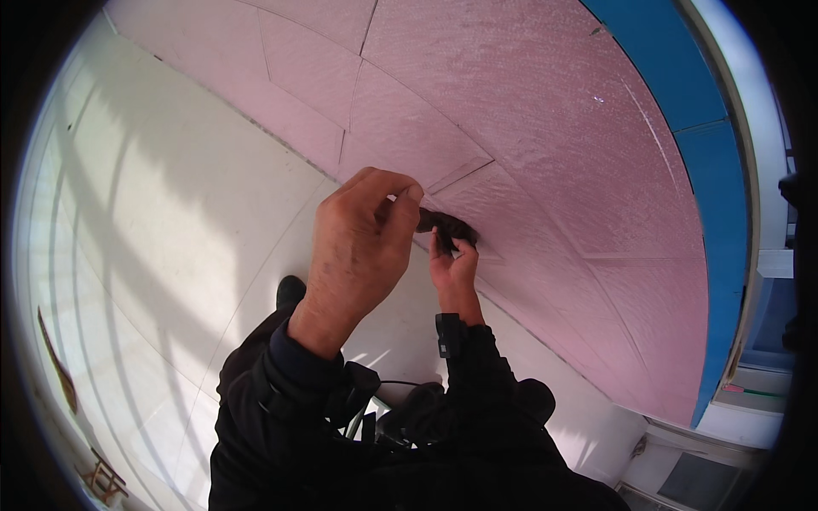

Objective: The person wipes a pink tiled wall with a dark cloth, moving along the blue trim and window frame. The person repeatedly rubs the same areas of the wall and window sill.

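Note:
My left hand [364,249] is raised close to the camera, with its thumb pressed against the curled index finger. Whether something thin is pinched there is too small to tell. Lower and farther off, my right hand [455,268] grips a dark brown, soft-looking piece [457,227], perhaps fabric, between thumb and fingers. One end of that piece runs behind my left hand, so I cannot tell whether the two touch. A black device [448,335] is strapped at my right wrist.
A pink tiled wall [543,147] with a blue tile band [716,179] stands before me, beside a pale tiled floor [172,211] striped with shadows. A black shoe [291,291] shows below my left arm. A small wooden stool [105,478] stands at the lower left.

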Demonstrator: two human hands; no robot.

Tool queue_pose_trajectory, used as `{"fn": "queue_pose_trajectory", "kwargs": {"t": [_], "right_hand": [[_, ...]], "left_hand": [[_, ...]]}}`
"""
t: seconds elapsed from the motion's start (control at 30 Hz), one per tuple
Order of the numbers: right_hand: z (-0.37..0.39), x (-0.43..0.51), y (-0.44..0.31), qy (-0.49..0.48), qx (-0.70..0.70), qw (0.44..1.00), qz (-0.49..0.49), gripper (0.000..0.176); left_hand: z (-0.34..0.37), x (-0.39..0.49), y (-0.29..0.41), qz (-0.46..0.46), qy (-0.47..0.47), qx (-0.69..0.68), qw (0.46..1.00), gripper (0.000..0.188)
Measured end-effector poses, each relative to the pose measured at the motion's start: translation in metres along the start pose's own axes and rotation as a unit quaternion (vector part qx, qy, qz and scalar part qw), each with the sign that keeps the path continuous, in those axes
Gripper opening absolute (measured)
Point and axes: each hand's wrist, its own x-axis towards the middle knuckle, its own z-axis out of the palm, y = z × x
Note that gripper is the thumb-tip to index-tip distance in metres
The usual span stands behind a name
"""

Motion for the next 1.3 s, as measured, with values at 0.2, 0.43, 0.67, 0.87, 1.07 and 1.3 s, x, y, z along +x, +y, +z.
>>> {"fn": "queue_pose_trajectory", "kwargs": {"t": [0.2,0.43,0.67,0.87,1.07,1.3], "right_hand": [[0.046,-0.043,-0.015,-0.059,0.080,0.995,-0.004,0.042],[0.093,-0.087,-0.020,-0.090,0.079,0.993,-0.023,0.037],[0.096,-0.080,-0.008,-0.119,0.019,0.991,-0.055,0.037],[0.061,-0.031,0.023,-0.067,-0.029,0.994,-0.080,0.036],[0.008,0.026,0.051,-0.014,-0.040,0.999,-0.022,0.039],[-0.038,0.076,0.082,-0.007,-0.094,0.995,0.015,0.044]], "left_hand": [[0.008,0.002,-0.003,0.009,0.029,-0.036,0.999,0.011],[0.000,0.000,0.001,-0.023,0.002,-0.003,1.000,0.022],[-0.002,0.001,0.002,0.001,0.029,-0.025,0.999,0.016],[-0.009,0.002,0.000,0.013,0.053,-0.032,0.998,0.011],[-0.021,0.000,0.008,-0.023,0.035,-0.016,0.999,0.015],[-0.028,-0.002,0.010,-0.025,0.025,-0.016,0.999,0.015]]}}
